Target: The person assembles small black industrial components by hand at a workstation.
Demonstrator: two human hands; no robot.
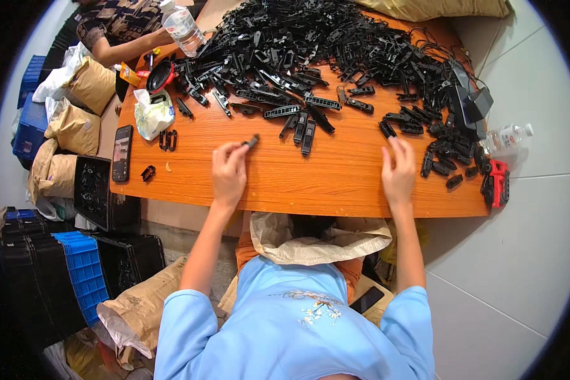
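Observation:
My left hand [229, 174] is over the front part of the wooden table, its fingers pinched on a small dark plastic part [251, 141]. Farther right, my right hand [398, 171] has its fingers stretched forward and somewhat apart. Its fingertips reach a black plastic clip-like part [387, 129], which seems to lie on the table. Between and beyond my hands, several longer black plastic parts [308, 137] lie loose. A huge heap of similar black parts [285, 38] covers the far side. A smaller group of short black parts [449, 152] is to the right of my right hand.
On the table's left are a phone [121, 154], a white plastic packet [153, 117] and a red-rimmed round item [161, 76]. A red toy-like vehicle [499, 183] and a clear bottle [508, 138] are at the right edge. An open woven sack [316, 244] covers my lap. Another person's arm [130, 49] rests far left.

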